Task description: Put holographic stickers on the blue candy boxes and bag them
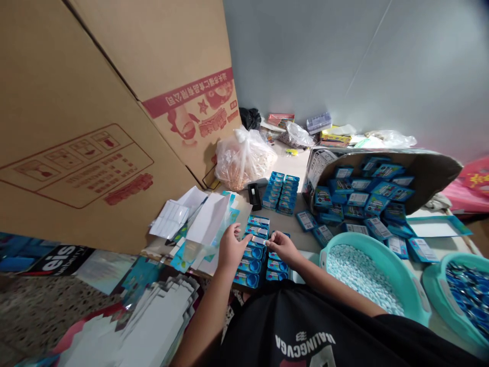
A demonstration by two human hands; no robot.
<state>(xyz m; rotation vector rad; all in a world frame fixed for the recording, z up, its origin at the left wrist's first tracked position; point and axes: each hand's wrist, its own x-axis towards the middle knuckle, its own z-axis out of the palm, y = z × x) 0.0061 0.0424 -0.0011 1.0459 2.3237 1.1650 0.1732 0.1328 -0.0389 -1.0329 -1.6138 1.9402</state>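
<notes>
My left hand [231,247] and my right hand [281,245] meet over a row of small blue boxes [254,250] stacked on the table in front of me. Both pinch a thin clear strip [260,240] stretched between their fingertips, just above the top of the nearer stack. A second short stack of blue boxes [275,267] lies under my right hand. Fingers of both hands are closed on the strip.
A black tape dispenser [254,196] and more blue boxes [281,191] lie further back. Flat card sleeves [198,224] are at left below large cardboard cartons [95,112]. A teal basin of white pellets [362,275] and another basin [464,293] stand at right, behind them a tipped container of blue boxes [367,193].
</notes>
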